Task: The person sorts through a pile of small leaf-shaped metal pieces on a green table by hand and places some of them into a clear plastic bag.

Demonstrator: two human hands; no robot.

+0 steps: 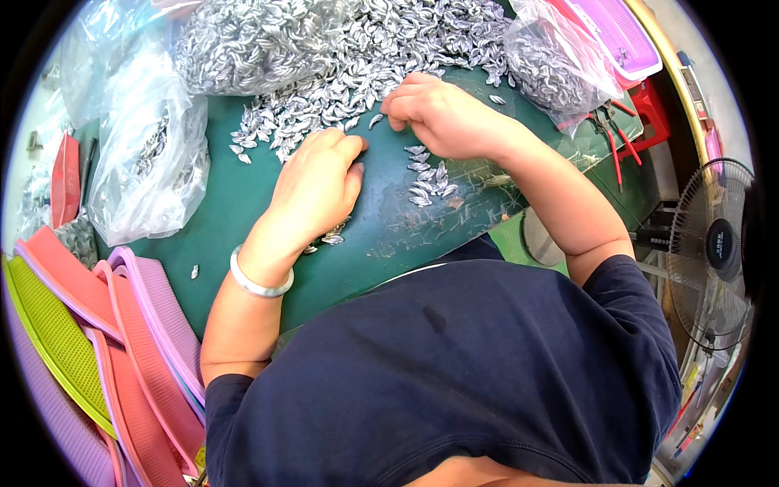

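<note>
A wide pile of small silver, leaf-shaped metal pieces [365,57] spreads over the green table [243,211]. My left hand [320,178], with a pale bangle on its wrist, rests palm down at the pile's near edge. Its fingers are curled and their tips hidden; a few similar pieces [333,239] show by the heel of that hand. My right hand [438,114] is closed at the pile's near right side, fingertips bent under and hidden. One loose piece [376,121] lies between both hands. Below my right hand sits a small group of pieces [430,180].
Clear plastic bags of silver pieces stand at the back [251,49], left [154,162] and right [560,77]. Red-handled pliers [614,142] lie at the right edge, near a purple basket [621,36]. Coloured baskets [146,325] stack at the left; a fan [718,243] stands right.
</note>
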